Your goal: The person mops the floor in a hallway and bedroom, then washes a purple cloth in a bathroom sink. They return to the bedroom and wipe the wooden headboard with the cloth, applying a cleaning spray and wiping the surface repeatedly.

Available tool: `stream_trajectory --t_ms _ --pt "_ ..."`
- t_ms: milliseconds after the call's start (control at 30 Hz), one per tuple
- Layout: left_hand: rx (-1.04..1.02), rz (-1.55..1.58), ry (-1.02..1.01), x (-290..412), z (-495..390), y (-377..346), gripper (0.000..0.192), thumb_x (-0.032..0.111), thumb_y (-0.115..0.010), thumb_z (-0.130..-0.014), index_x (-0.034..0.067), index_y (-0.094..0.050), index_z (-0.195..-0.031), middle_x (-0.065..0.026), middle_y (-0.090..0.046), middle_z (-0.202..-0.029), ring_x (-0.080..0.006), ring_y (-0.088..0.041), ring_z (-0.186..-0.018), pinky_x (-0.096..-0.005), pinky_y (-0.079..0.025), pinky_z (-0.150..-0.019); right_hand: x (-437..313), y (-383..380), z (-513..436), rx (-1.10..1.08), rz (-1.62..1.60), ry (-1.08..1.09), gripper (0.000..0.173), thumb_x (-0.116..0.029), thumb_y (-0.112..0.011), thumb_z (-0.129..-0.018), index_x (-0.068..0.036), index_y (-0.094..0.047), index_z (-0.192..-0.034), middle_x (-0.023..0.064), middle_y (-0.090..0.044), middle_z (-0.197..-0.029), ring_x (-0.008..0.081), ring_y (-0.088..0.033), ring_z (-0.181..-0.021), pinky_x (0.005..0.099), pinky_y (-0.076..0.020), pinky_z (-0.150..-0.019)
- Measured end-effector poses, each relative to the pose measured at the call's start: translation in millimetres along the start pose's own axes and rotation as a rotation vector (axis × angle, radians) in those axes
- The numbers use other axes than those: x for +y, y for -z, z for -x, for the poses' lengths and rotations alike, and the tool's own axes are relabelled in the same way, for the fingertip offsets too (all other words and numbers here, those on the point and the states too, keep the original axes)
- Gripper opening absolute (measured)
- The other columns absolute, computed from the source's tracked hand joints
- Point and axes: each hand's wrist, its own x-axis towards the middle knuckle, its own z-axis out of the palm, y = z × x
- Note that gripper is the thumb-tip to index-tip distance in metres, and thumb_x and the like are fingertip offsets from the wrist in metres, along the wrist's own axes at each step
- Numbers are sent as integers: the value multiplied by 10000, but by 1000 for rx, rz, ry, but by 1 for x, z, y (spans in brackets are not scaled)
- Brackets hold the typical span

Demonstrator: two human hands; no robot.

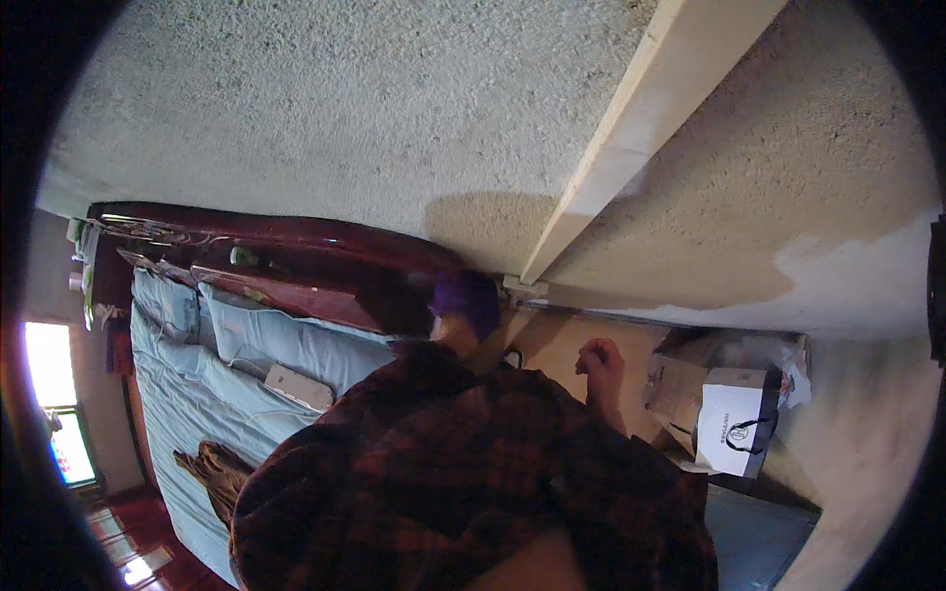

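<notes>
My left hand (456,330) reaches to the right end of a dark red, glossy wooden headboard (318,235). A blurred purple cloth (467,299) is bunched in that hand and hides most of its fingers. The cloth is up against the headboard's end, though shadow hides the exact contact. Over the tan floor (550,343), my right hand (604,363) hangs with its fingers curled in and nothing visible in them. Dark red plaid sleeves cover both arms.
Left of me is a bed with a light blue sheet (177,369), pillows (288,332), a pale rectangular case (299,388) and a brown garment (214,473). A pale beam (628,125) rises along the rough wall (355,96). At right, a cardboard box (674,384) adjoins a white paper bag (728,421) bearing writing.
</notes>
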Motion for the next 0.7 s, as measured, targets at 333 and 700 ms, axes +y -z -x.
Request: stream_trajectory --t_ms 333,700 --pt "499 -3 94 3 20 101 314 222 -471 -821 82 -560 -1087 -107 -578 -953 -252 -536 -928 -375 -416 -833 26 -6 -22 -217 -16 -64 82 -56 -578 -722 -31 -538 -789 59 -523 -665 146 -507 -545 267 -415 -492" --pt "639 -164 560 -42 12 137 330 219 -466 -820 75 -549 -1104 -107 -576 -942 -243 -534 -913 -368 -420 -812 25 -90 -58 -532 -15 -44 137 -20 -596 -734 -50 -512 -839 56 -529 -686 162 -522 -563 284 -437 -462"
